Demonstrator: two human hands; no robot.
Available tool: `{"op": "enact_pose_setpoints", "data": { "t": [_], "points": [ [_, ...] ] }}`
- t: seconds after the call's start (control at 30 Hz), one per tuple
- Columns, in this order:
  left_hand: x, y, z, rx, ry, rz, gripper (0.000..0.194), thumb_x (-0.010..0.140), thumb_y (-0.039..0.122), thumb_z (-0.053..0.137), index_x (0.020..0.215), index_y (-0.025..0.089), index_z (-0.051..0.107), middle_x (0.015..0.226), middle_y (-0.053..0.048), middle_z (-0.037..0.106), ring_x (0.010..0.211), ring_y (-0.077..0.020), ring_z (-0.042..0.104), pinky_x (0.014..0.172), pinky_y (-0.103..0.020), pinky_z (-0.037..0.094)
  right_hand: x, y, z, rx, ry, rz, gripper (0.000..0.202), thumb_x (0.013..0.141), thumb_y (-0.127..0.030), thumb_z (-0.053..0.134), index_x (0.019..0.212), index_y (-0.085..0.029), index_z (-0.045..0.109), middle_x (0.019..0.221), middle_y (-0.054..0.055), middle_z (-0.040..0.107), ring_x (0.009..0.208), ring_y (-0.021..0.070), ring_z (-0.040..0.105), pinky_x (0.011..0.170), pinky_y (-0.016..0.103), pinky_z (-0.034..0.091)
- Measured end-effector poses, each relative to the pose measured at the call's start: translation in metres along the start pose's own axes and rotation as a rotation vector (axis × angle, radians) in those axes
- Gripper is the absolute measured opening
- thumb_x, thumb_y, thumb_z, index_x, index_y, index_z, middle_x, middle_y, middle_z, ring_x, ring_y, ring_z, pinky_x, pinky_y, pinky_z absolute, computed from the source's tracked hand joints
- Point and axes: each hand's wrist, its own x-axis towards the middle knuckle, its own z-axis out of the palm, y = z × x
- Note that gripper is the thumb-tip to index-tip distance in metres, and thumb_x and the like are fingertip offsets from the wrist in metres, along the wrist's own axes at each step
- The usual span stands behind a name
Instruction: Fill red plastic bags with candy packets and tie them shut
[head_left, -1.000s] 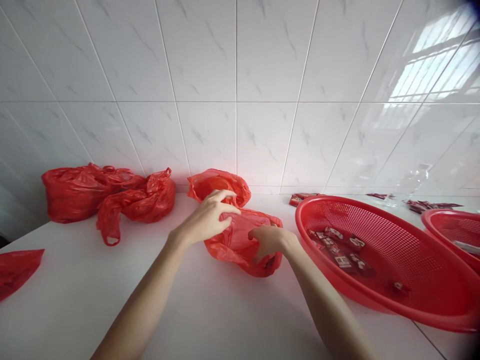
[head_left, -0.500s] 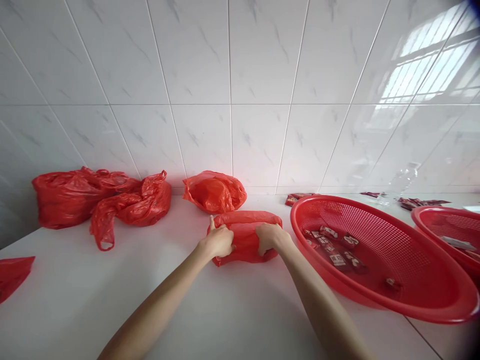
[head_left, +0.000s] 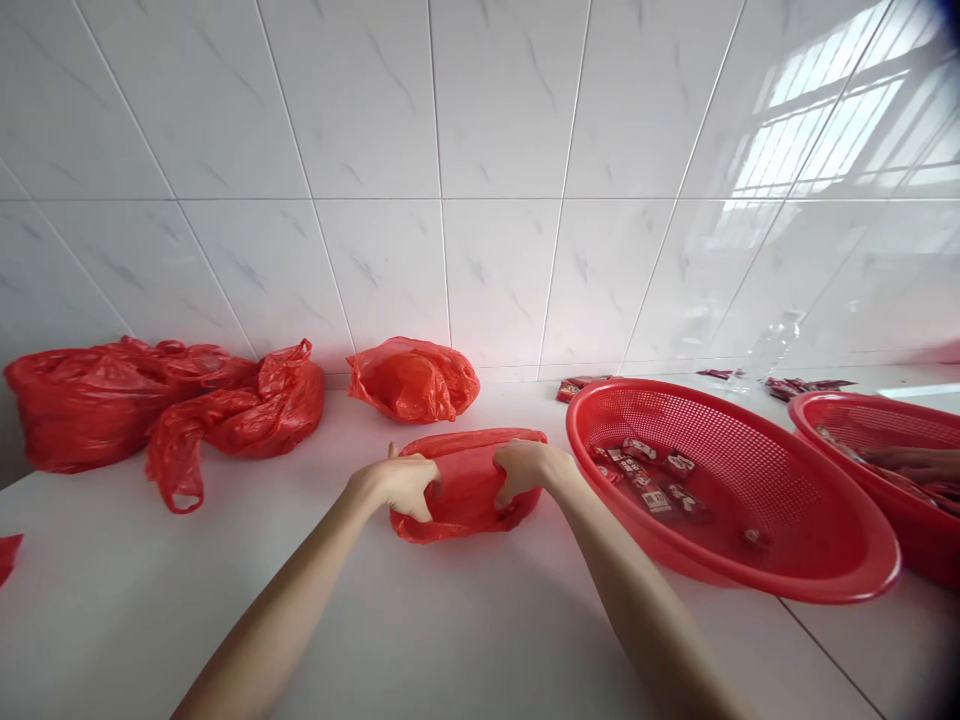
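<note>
A red plastic bag point(head_left: 466, 490) lies on the white table in front of me, its mouth spread wide and facing up. My left hand point(head_left: 401, 484) is at the bag's left side, fingers reaching inside the opening, thumb up outside. At the right side my right hand point(head_left: 525, 468) has its fingers curled down into the same opening. The fingertips of both hands are partly hidden by the bag. Just behind stands another crumpled red bag point(head_left: 412, 380) near the wall.
To the right, a large red basket point(head_left: 750, 480) holds several small packets point(head_left: 655, 500). A person's hand point(head_left: 919, 462) is in a second red basket point(head_left: 825, 420). Full red bags point(head_left: 90, 405) sit at left. A clear bottle point(head_left: 776, 345) lies by the tiled wall.
The bag's mouth has opened wider between my hands, and my left fingers have moved into it. Another person's hand has appeared in the far right basket. The whole view has shifted slightly right.
</note>
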Motion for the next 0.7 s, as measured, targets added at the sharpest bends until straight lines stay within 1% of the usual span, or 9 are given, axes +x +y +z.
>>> {"op": "enact_pose_setpoints", "data": {
  "t": [0.1, 0.17, 0.2, 0.27, 0.33, 0.43, 0.5, 0.63, 0.7],
  "points": [
    [-0.005, 0.007, -0.003, -0.026, -0.001, 0.037, 0.034, 0.066, 0.041, 0.067, 0.096, 0.025, 0.072, 0.075, -0.003, 0.066, 0.106, -0.0315, 0.062, 0.116, -0.056, 0.022, -0.024, 0.003, -0.011, 0.095, 0.101, -0.146, 0.054, 0.08, -0.05, 0.068, 0.128, -0.025, 0.063, 0.123, 0.007, 0.068, 0.117, 0.0265, 0.061, 0.084, 0.032, 0.053],
    [-0.011, 0.011, -0.006, -0.065, -0.001, 0.052, 0.046, 0.072, 0.05, 0.063, 0.112, 0.027, 0.071, 0.099, -0.007, 0.071, 0.124, -0.0355, 0.053, 0.115, -0.053, 0.027, -0.048, 0.011, -0.023, 0.265, 0.206, -0.328, 0.053, 0.086, -0.053, 0.062, 0.133, -0.029, 0.059, 0.121, 0.005, 0.07, 0.114, 0.0226, 0.063, 0.086, 0.03, 0.052],
    [-0.014, 0.013, -0.007, -0.082, 0.008, 0.06, 0.05, 0.074, 0.052, 0.062, 0.117, 0.028, 0.069, 0.11, -0.007, 0.07, 0.131, -0.0365, 0.047, 0.114, -0.052, 0.029, -0.06, 0.017, -0.029, 0.339, 0.282, -0.355, 0.053, 0.087, -0.053, 0.06, 0.135, -0.029, 0.058, 0.12, 0.004, 0.07, 0.11, 0.0206, 0.065, 0.085, 0.029, 0.053],
    [-0.02, 0.016, -0.009, -0.098, 0.047, 0.09, 0.053, 0.077, 0.053, 0.061, 0.125, 0.03, 0.066, 0.126, -0.008, 0.066, 0.138, -0.0369, 0.04, 0.115, -0.053, 0.027, -0.081, 0.034, -0.044, 0.42, 0.461, -0.276, 0.055, 0.087, -0.054, 0.061, 0.136, -0.028, 0.057, 0.123, 0.004, 0.069, 0.11, 0.0199, 0.065, 0.088, 0.029, 0.053],
    [-0.026, 0.018, -0.011, -0.101, 0.09, 0.138, 0.051, 0.081, 0.053, 0.059, 0.127, 0.031, 0.064, 0.131, -0.007, 0.063, 0.139, -0.0353, 0.04, 0.118, -0.056, 0.019, -0.093, 0.057, -0.057, 0.402, 0.543, -0.147, 0.056, 0.086, -0.054, 0.063, 0.136, -0.029, 0.058, 0.124, 0.006, 0.068, 0.11, 0.0219, 0.064, 0.09, 0.032, 0.052],
    [-0.034, 0.021, -0.013, -0.122, 0.134, 0.237, 0.045, 0.087, 0.05, 0.055, 0.127, 0.031, 0.064, 0.13, -0.005, 0.064, 0.136, -0.0289, 0.045, 0.122, -0.052, 0.006, -0.098, 0.101, -0.066, 0.303, 0.514, 0.06, 0.065, 0.083, -0.051, 0.068, 0.142, -0.028, 0.053, 0.129, 0.01, 0.065, 0.114, 0.0266, 0.063, 0.091, 0.037, 0.051],
    [-0.039, 0.024, -0.015, -0.141, 0.149, 0.302, 0.042, 0.089, 0.047, 0.054, 0.126, 0.031, 0.065, 0.13, -0.003, 0.065, 0.133, -0.0248, 0.049, 0.123, -0.047, 0.002, -0.099, 0.132, -0.059, 0.241, 0.437, 0.111, 0.07, 0.082, -0.043, 0.071, 0.146, -0.025, 0.049, 0.135, 0.013, 0.062, 0.121, 0.0272, 0.059, 0.095, 0.035, 0.047],
    [-0.048, 0.027, -0.018, -0.155, 0.165, 0.34, 0.041, 0.091, 0.047, 0.052, 0.127, 0.032, 0.064, 0.134, -0.001, 0.063, 0.137, -0.0249, 0.046, 0.123, -0.044, 0.004, -0.111, 0.182, -0.016, 0.289, 0.274, 0.27, 0.096, 0.067, -0.022, 0.083, 0.152, -0.022, 0.04, 0.142, 0.019, 0.056, 0.127, 0.0253, 0.056, 0.088, 0.026, 0.044],
    [-0.05, 0.028, -0.017, -0.162, 0.158, 0.354, 0.041, 0.091, 0.048, 0.052, 0.128, 0.033, 0.063, 0.135, 0.0, 0.063, 0.139, -0.0252, 0.043, 0.123, -0.044, 0.005, -0.119, 0.196, 0.008, 0.322, 0.228, 0.417, 0.099, 0.055, -0.021, 0.089, 0.146, -0.019, 0.05, 0.134, 0.022, 0.062, 0.117, 0.0263, 0.064, 0.08, 0.026, 0.046]
  ]
}}
